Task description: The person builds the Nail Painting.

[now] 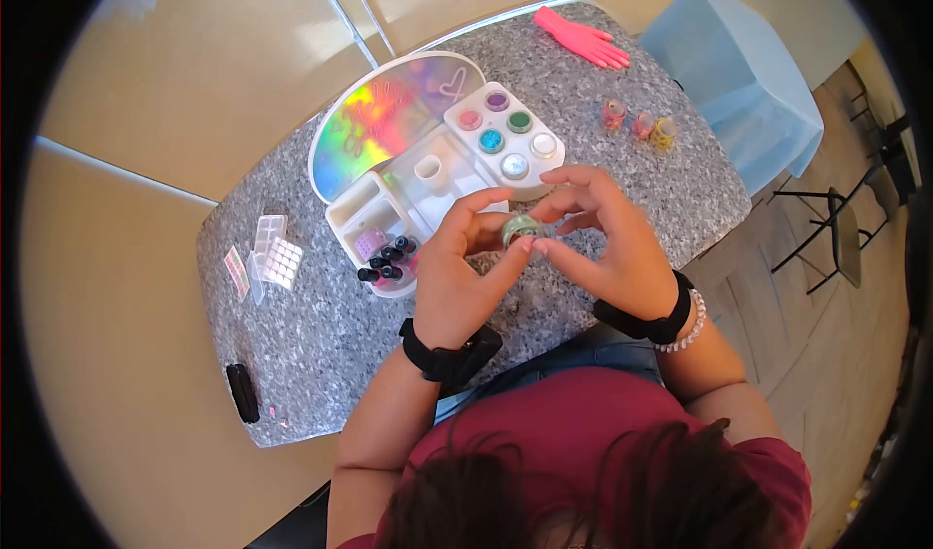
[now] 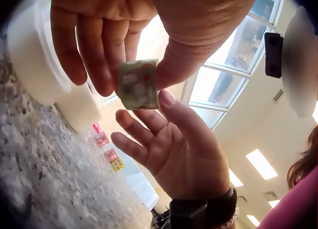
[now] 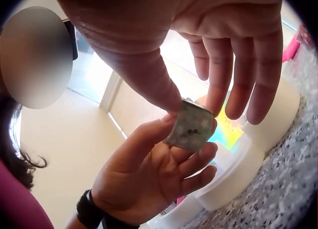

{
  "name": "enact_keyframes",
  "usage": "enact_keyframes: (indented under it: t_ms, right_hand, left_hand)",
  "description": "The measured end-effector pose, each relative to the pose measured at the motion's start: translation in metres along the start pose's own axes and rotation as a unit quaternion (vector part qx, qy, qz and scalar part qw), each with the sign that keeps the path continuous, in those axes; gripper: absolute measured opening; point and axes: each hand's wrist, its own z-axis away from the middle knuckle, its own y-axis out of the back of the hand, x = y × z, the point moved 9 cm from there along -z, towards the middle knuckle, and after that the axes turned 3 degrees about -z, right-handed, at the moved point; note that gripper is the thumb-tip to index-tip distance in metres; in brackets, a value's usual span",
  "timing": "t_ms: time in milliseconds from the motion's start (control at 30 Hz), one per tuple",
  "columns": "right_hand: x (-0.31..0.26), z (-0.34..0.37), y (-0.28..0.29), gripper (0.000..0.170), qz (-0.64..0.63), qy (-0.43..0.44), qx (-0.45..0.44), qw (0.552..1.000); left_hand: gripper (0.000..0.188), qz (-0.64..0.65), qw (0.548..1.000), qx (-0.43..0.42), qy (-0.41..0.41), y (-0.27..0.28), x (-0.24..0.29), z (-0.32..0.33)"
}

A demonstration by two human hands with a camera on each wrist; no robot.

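Observation:
A small roll of green patterned film or tape (image 1: 523,226) is held up between both hands, above the near side of the table. My left hand (image 1: 465,262) pinches it between thumb and fingers from the left. From the other side, my right hand (image 1: 610,248) has its thumb and index finger at the roll's edge, its remaining fingers spread. Pale shapes and small red marks show on the roll (image 2: 138,85) in the left wrist view. In the right wrist view the roll (image 3: 191,129) tilts, with fingertips of both hands at its rims.
Beyond the hands stands a white nail kit tray (image 1: 389,199) with a rainbow panel (image 1: 374,112), glitter pots (image 1: 492,141) and black-capped bottles (image 1: 392,256). Three small patterned rolls (image 1: 642,124) and a pink glove (image 1: 583,39) lie right. White sticker sheets (image 1: 283,261) lie left.

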Motion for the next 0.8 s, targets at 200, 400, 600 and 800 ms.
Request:
enact_keyframes:
  t_ms: [200, 400, 600, 800]
  right_hand:
    - [0.022, 0.002, -0.015, 0.061, -0.147, -0.078, -0.061, 0.984]
    - [0.031, 0.010, -0.025, 0.056, -0.163, -0.100, -0.104, 0.976]
    - [0.018, 0.006, -0.010, 0.051, -0.110, -0.064, -0.156, 0.980]
    - [0.030, -0.033, 0.138, 0.043, 0.327, 0.000, 0.122, 0.937]
  left_hand:
    - [0.059, -0.087, 0.994, 0.013, -0.071, 0.001, 0.012, 0.003]
    - [0.064, -0.001, 0.996, 0.009, -0.085, -0.002, 0.007, 0.005]
    - [0.046, 0.096, 0.995, -0.019, 0.011, -0.008, -0.008, 0.002]
    - [0.027, 0.071, 0.997, -0.010, 0.024, -0.008, -0.015, 0.004]
